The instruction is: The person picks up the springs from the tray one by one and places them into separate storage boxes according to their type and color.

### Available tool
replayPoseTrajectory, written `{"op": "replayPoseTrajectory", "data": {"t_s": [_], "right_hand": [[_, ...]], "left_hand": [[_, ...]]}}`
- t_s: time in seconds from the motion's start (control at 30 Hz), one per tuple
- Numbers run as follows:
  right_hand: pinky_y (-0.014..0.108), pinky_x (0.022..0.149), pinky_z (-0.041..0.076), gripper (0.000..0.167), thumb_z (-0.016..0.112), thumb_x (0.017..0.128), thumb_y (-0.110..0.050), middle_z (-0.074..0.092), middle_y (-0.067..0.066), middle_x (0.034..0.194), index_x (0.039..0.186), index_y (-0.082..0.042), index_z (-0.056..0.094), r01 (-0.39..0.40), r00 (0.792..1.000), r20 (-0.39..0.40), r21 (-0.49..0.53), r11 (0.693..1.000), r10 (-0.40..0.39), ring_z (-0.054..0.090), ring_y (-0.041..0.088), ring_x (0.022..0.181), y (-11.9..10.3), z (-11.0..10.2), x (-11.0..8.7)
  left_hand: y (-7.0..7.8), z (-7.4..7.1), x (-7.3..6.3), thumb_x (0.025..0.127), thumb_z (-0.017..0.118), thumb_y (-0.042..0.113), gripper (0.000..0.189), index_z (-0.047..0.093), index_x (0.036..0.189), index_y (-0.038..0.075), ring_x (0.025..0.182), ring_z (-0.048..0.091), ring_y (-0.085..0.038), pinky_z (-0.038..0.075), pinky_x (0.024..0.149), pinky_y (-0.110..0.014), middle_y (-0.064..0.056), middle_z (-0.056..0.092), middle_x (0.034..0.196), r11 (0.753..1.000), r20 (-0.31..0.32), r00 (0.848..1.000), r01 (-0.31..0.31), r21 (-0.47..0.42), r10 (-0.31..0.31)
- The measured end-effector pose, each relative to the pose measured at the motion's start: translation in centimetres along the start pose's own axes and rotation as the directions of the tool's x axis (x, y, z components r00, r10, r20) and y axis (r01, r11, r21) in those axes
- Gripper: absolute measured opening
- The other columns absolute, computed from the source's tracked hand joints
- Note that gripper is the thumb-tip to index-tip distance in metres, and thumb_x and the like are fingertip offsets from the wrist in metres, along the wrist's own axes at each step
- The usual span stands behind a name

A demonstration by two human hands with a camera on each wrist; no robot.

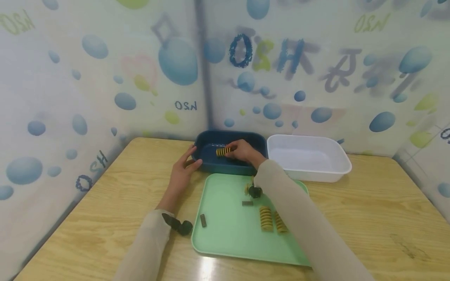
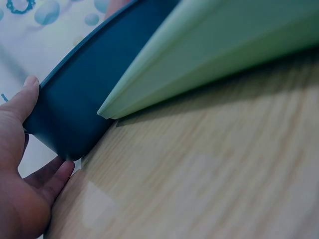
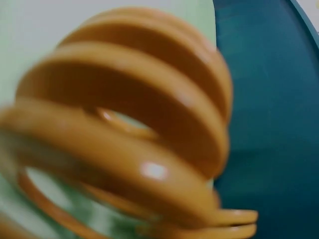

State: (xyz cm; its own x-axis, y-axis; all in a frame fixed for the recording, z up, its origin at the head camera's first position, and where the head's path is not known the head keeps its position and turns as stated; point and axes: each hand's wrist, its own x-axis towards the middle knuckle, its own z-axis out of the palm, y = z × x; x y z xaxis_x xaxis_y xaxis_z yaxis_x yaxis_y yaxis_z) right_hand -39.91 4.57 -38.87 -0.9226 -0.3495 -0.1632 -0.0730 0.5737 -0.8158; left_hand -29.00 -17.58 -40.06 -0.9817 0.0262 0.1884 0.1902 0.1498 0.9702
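Observation:
My right hand [image 1: 242, 151] pinches a yellow coil spring [image 1: 222, 152] inside the blue bin [image 1: 225, 168], close over its floor. My left hand [image 1: 181, 168] holds the bin's left end. In the left wrist view, this hand's thumb lies at the rim and other fingertips at the bottom corner of the blue wall. A green tray [image 1: 225, 242] lies in front of the bin. On it, a yellow spring [image 1: 247, 189] is partly hidden by my right wrist; large yellow coils [image 3: 124, 124] fill the right wrist view.
Two more thick yellow springs [image 1: 266, 218] stand side by side on the tray near my right sleeve. Two small dark springs [image 1: 247, 203] lie farther left on it. A white bin [image 1: 313, 173] stands right of the blue one, and a printed curtain [image 1: 158, 86] hangs behind the table.

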Motion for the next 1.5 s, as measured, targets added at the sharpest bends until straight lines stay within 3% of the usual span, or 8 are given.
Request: {"op": "replayPoseTrajectory", "data": {"t_s": [0.4, 0.63, 1.0, 1.33, 1.5], "right_hand": [[0.031, 0.079, 0.053, 0.038, 0.057, 0.093, 0.0, 0.058, 0.018, 0.124, 0.131, -0.003, 0.056, 0.02, 0.999, 0.038, 0.027, 0.999, -0.021, 0.062, 0.023, 0.097, -0.3, -0.2, -0.3], [0.027, 0.073, 0.053, 0.041, 0.056, 0.091, 0.006, 0.057, 0.017, 0.125, 0.132, -0.003, 0.056, 0.009, 1.0, 0.014, 0.075, 0.997, -0.01, 0.063, 0.02, 0.09, -0.3, -0.3, -0.4], [0.027, 0.075, 0.053, 0.043, 0.055, 0.091, 0.008, 0.057, 0.014, 0.124, 0.132, -0.006, 0.056, 0.006, 1.0, -0.023, 0.146, 0.989, -0.003, 0.065, 0.021, 0.093, -0.3, -0.4, -0.7], [0.035, 0.086, 0.051, 0.043, 0.051, 0.094, 0.008, 0.052, 0.016, 0.134, 0.135, -0.003, 0.051, 0.107, 0.994, -0.025, 0.197, 0.975, -0.104, 0.063, 0.029, 0.102, -0.6, -1.8, -1.4], [0.041, 0.093, 0.047, 0.042, 0.05, 0.096, 0.005, 0.048, 0.018, 0.138, 0.137, -0.001, 0.049, 0.121, 0.992, 0.0, 0.208, 0.971, -0.123, 0.06, 0.031, 0.105, -1.6, -3.7, -2.6]], "left_hand": [[-0.3, -0.1, 0.1, 0.094, 0.063, 0.012, 0.055, 0.041, 0.144, 0.004, 0.126, 0.044, -0.035, 0.044, 0.097, -0.031, 0.0, 0.027, 0.155, 1.0, 0.003, 1.0, -0.02, -0.01, 0.02], [-0.3, 0.0, 0.0, 0.094, 0.062, 0.013, 0.055, 0.041, 0.144, 0.004, 0.126, 0.044, -0.036, 0.044, 0.097, -0.033, -0.005, 0.026, 0.156, 0.999, 0.009, 0.999, -0.032, -0.003, 0.032], [-0.4, -0.1, 0.0, 0.094, 0.063, 0.011, 0.055, 0.041, 0.144, 0.003, 0.124, 0.046, -0.037, 0.046, 0.088, -0.018, -0.004, 0.026, 0.155, 0.999, 0.007, 0.999, -0.037, -0.017, 0.037], [-0.5, 0.0, -0.1, 0.093, 0.064, 0.012, 0.056, 0.042, 0.144, 0.004, 0.124, 0.045, -0.037, 0.046, 0.087, -0.017, -0.004, 0.026, 0.156, 0.999, 0.001, 1.0, -0.031, -0.021, 0.031], [-1.7, -0.1, 0.6, 0.093, 0.065, 0.016, 0.056, 0.043, 0.144, 0.008, 0.123, 0.048, -0.034, 0.046, 0.09, -0.021, 0.0, 0.028, 0.155, 0.999, -0.017, 0.999, -0.042, 0.005, 0.042]]}}
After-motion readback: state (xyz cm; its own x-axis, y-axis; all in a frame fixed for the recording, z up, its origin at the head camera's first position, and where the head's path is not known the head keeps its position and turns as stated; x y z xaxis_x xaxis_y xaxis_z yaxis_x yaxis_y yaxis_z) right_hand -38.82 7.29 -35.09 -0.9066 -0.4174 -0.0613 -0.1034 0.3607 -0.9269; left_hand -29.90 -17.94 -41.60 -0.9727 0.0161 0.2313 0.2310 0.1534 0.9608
